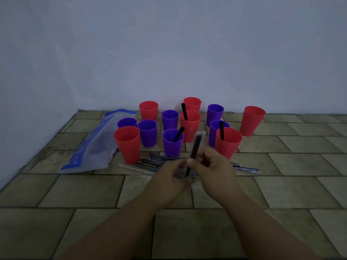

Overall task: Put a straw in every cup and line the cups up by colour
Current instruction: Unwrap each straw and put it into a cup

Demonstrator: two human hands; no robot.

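Tiled floor (187, 231) runs up to a pale wall (169, 53), and all the work sits low against that edge. Both hands are raised together over the floor. The right hand (210, 164) has its fingers curled round the middle of a black straw (195, 147). The left hand (178, 171) is blurred but seems to pinch the straw's lower end. A clear wrapper shows at the straw's upper tip, which tilts up and away from the hands toward the cups. I judge this to be the unwrapping step ahead of straw number 4.

Just beyond and beneath the hands lies a loose pile of wrapped straws (155, 163), with a few more trailing off to the right of the right hand. Beyond that pile stands a cluster of cups (147, 132), 12 in all, 6 red and 6 purple, mixed together. 3 already have a straw in them:
- the front purple cup (172, 145), just beyond the hands
- the front red cup (228, 145), just beyond the right hand
- the middle red cup (190, 128), behind the purple one

The other 9 look empty. Further out, to the left of the left hand, a plastic bag (93, 147) lies flat.

About a quarter of the straw work looks done. No lining up by colour has begun.
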